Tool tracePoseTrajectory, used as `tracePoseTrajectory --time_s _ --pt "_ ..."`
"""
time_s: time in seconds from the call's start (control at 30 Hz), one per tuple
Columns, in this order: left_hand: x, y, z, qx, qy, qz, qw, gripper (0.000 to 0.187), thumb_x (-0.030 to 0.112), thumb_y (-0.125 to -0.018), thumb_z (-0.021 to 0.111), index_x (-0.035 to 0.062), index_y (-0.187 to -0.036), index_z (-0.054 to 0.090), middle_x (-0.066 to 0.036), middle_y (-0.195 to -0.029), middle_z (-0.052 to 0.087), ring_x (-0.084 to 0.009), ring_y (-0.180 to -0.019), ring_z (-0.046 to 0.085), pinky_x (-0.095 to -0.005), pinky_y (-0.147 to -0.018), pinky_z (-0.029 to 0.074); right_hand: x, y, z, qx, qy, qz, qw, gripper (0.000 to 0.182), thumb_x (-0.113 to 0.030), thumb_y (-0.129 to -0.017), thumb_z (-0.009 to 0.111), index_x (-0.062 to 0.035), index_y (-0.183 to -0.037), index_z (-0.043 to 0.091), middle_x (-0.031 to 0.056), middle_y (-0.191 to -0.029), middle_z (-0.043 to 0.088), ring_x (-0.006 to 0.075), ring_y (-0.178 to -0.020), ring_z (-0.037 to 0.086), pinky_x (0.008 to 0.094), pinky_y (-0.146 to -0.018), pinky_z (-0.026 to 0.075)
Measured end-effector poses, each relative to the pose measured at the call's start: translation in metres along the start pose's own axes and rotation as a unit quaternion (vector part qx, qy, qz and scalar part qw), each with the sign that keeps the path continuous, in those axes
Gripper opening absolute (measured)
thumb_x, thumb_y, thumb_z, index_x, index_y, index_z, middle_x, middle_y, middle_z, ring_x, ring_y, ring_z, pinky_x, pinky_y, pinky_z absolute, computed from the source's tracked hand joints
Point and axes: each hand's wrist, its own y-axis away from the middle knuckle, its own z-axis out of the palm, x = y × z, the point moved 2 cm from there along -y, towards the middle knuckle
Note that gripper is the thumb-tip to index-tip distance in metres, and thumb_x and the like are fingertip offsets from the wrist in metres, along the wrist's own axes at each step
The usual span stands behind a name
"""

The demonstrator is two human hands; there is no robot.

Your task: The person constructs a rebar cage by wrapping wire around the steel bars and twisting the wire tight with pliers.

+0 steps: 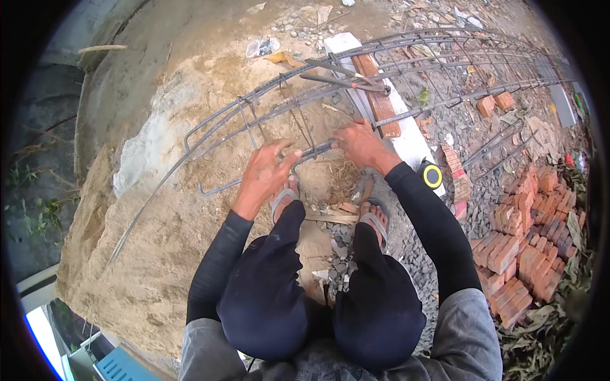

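Observation:
A long rebar cage [292, 98] of thin steel bars with bent stirrups curves across the ground in front of me. My left hand [270, 173] is closed at the near lower bar, thumb and fingers curled about it close to its hooked end. Farther right along that same bar, my right hand [363, 146] has its fingers wrapped round the steel; its fingertips are partly hidden. Pincers [349, 82] with dark handles and some orange lie across the cage, beyond my right hand, with their head over a brown wooden plank [381, 95].
A white slab [410, 143] supports the plank and cage. A yellow-and-black tape measure [432, 176] sits at its near end. Stacked red bricks [530, 235] stand to the right, with loose steel rods [492, 152] nearby. Sandy ground [159, 235] slopes away at left beside gravel.

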Motion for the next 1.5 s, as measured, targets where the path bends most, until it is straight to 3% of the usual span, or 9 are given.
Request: tracePoseTrajectory --time_s 0.13,0.23,0.33,0.43,0.77,0.97,1.17,1.33,1.5 --pt "0.014 -0.019 0.02 -0.181 -0.182 0.064 0.964 0.061 0.052 -0.096 0.065 -0.0038 -0.119 0.069 -0.027 -0.104 0.071 -0.0437 -0.105 0.066 -0.0509 -0.098 0.048 -0.009 0.006 0.009 0.012 -0.013 0.001 1.0 0.015 -0.018 -0.093 0.068 -0.01 -0.104 0.075 0.012 -0.102 0.074 0.0315 -0.107 0.067 0.0488 -0.104 0.035" --pt "0.023 -0.033 0.034 -0.159 -0.122 0.017 0.98 0.053 0.048 -0.099 0.062 -0.005 -0.103 0.068 -0.027 -0.091 0.068 -0.047 -0.092 0.064 -0.0537 -0.085 0.048 0.0 0.007 -0.002 -0.011 0.0 0.007 1.0 0.016 -0.018 -0.094 0.067 -0.0097 -0.104 0.075 0.0126 -0.1 0.074 0.0318 -0.105 0.068 0.0489 -0.104 0.035" --pt "0.017 -0.03 0.048 -0.09 -0.115 0.091 0.985 0.049 0.042 -0.103 0.057 -0.0049 -0.09 0.062 -0.028 -0.083 0.064 -0.0489 -0.086 0.063 -0.0556 -0.077 0.046 0.0 0.009 -0.003 -0.01 -0.007 -0.001 1.0 0.016 -0.019 -0.095 0.067 -0.009 -0.104 0.075 0.0134 -0.098 0.075 0.0325 -0.105 0.068 0.0493 -0.102 0.036" --pt "0.009 -0.034 0.041 -0.114 -0.08 0.058 0.988 0.045 0.035 -0.105 0.056 -0.005 -0.084 0.059 -0.029 -0.081 0.062 -0.0507 -0.083 0.061 -0.0567 -0.075 0.045 -0.007 0.002 -0.008 -0.018 -0.023 -0.001 1.0 0.017 -0.02 -0.095 0.067 -0.0084 -0.105 0.075 0.0139 -0.098 0.075 0.0332 -0.106 0.068 0.0499 -0.101 0.036" --pt "0.007 -0.029 0.049 -0.055 -0.089 0.084 0.991 0.041 0.031 -0.102 0.06 -0.0034 -0.081 0.058 -0.028 -0.073 0.06 -0.0501 -0.077 0.06 -0.0563 -0.071 0.044 -0.007 0.0 -0.012 -0.077 -0.03 0.022 0.996 0.021 -0.022 -0.097 0.065 -0.0085 -0.11 0.073 0.0151 -0.105 0.074 0.035 -0.111 0.066 0.0522 -0.101 0.036" --pt "0.008 -0.029 0.048 -0.036 -0.105 0.107 0.988 0.039 0.03 -0.101 0.062 -0.0028 -0.08 0.058 -0.027 -0.07 0.059 -0.0492 -0.075 0.061 -0.0554 -0.069 0.045 -0.005 0.003 -0.01 -0.038 -0.024 -0.005 0.999 0.02 -0.022 -0.097 0.065 -0.0079 -0.109 0.073 0.0149 -0.106 0.074 0.0345 -0.112 0.066 0.053 -0.101 0.037" --pt "0.014 -0.025 0.045 -0.058 -0.1 0.073 0.991 0.041 0.035 -0.101 0.062 -0.0037 -0.087 0.061 -0.027 -0.074 0.061 -0.0494 -0.076 0.06 -0.0551 -0.069 0.044 -0.006 0.005 -0.007 -0.047 0.039 -0.013 0.998 0.022 -0.016 -0.093 0.068 -0.0062 -0.112 0.07 0.0128 -0.108 0.072 0.0304 -0.114 0.064 0.0461 -0.102 0.038" --pt "0.012 -0.015 0.049 -0.018 -0.096 0.144 0.985 0.033 0.027 -0.099 0.065 -0.0041 -0.09 0.062 -0.028 -0.074 0.063 -0.0482 -0.077 0.065 -0.0536 -0.067 0.049 -0.011 0.017 -0.006 0.042 0.009 -0.044 0.998 0.016 -0.01 -0.089 0.07 -0.0065 -0.104 0.071 0.0105 -0.103 0.071 0.0295 -0.11 0.065 0.0457 -0.099 0.039" --pt "0.007 -0.013 0.061 0.041 -0.106 0.138 0.984 0.027 0.022 -0.096 0.07 -0.0038 -0.092 0.063 -0.027 -0.077 0.064 -0.0483 -0.076 0.064 -0.0524 -0.066 0.049 -0.006 0.017 0.0 0.065 0.026 -0.059 0.996 0.017 -0.011 -0.086 0.072 -0.0076 -0.103 0.071 0.0092 -0.101 0.07 0.0286 -0.109 0.064 0.0449 -0.098 0.039"
